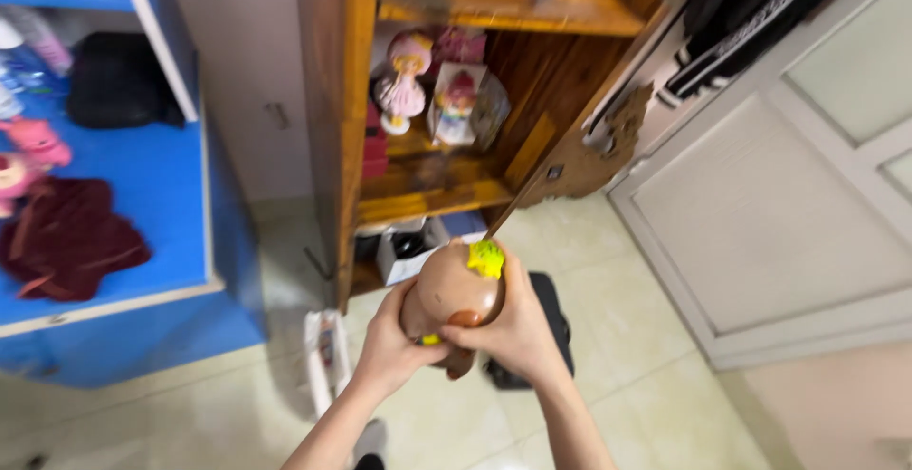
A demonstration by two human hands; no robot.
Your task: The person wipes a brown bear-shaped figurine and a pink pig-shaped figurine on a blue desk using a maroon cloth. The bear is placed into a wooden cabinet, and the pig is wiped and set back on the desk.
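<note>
You hold a brown toy (451,289) in both hands, in the air over the floor and in front of the cabinet. Your left hand (389,342) wraps its lower left side from below, fingers curled shut around it. Your right hand (513,332) closes over its right side, thumb across the bottom by a darker brown lump. Both grips are clamped on the toy, so neither hand is nearer than the other; the toy sits between them, a little up and away from your palms.

Its long axis runs from near-low, by your wrists, to far-high, where the rounded end points toward the cabinet. A yellow tuft (485,259) sits on the far right of that end, just above your right fingers. A small yellow bit shows low on the left, against your left thumb. What kind of toy it is I cannot tell.

Below is a pale tiled floor (655,384). A black bag (556,323) lies on it, right under your right hand, and a white package (328,351) lies to the left of your left arm.

The wooden cabinet (337,99) stands open just beyond the toy, with dolls (404,80) on its middle shelf. A blue shelf (142,204) with a dark red cloth (66,237) is on the far left, a white door (788,204) on the right.
</note>
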